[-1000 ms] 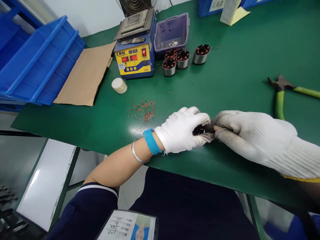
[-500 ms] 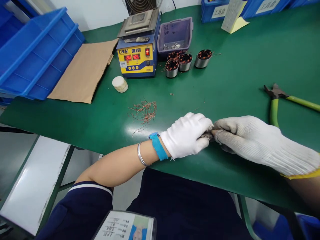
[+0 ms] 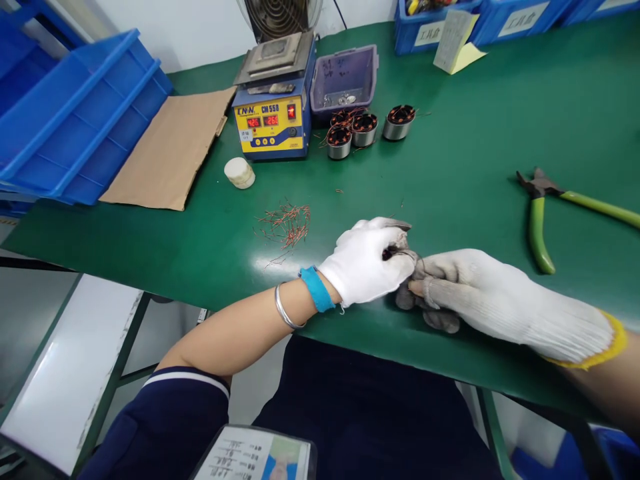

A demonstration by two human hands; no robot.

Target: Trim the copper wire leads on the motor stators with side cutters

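My left hand (image 3: 367,260), in a white glove, is curled around a small dark, reddish part (image 3: 389,253), which looks like a wound motor stator; the fingers hide most of it. Against it, my right hand (image 3: 470,287), in a white knit glove with a yellow cuff and greyed fingertips, is closed in a pinch. A thin strand like wire (image 3: 420,257) shows at its fingertips. Both hands meet just above the table's front edge. Left of them lies a loose heap of copper wire clippings (image 3: 287,225).
Green-handled cutters (image 3: 537,193) lie open at right. Several wound stators (image 3: 364,129) stand by a purple bin (image 3: 345,80) and a yellow-blue CM 558 unit (image 3: 273,127). A round white piece (image 3: 240,173), cardboard (image 3: 170,147) and a blue crate (image 3: 85,120) are at left.
Both hands have shifted slightly left. My left hand has turned, so a dark opening shows between its thumb and forefinger. The right hand's lower fingers have spread into view. The camera view has tilted slightly.
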